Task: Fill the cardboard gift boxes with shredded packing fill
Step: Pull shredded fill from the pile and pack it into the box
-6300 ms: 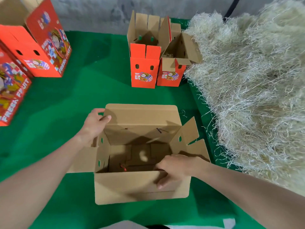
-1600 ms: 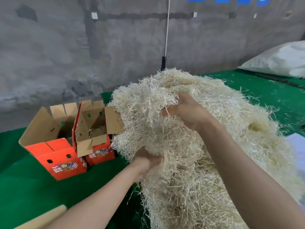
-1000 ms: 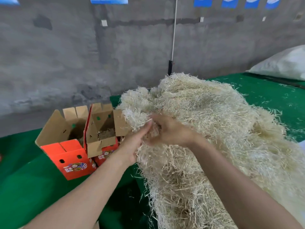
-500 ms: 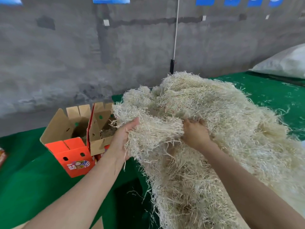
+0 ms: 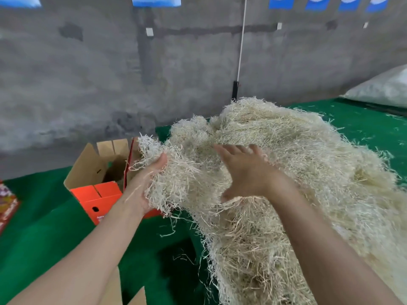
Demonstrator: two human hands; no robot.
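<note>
Well, closest to me two brown cardboard flaps (image 5: pixel 134 297) poke up at the bottom edge, over the green bench (image 5: pixel 44 238). Both bare arms reach forward from there. My left grip (image 5: pixel 143 186) is pushed into a loose clump (image 5: pixel 176 172) that hangs off the left side of the big pile of shredded fill (image 5: pixel 308 172). Its fingers are buried in the strands, so I cannot tell if it is closed on them. My right grip (image 5: pixel 244 175) lies flat on the pile with its fingers straight and spread, holding nothing. Just left of the clump stands an orange box (image 5: pixel 99 194) with its brown flaps up. A second box (image 5: pixel 127 164) beside it is mostly hidden by the clump. Another printed box (image 5: pixel 7 205) peeks in at the left edge. Farther back are a white sack (image 5: pixel 385 89), a grey wall (image 5: pixel 88 84), a white cord (image 5: pixel 241 40) and blue flags (image 5: pixel 156 1).
</note>
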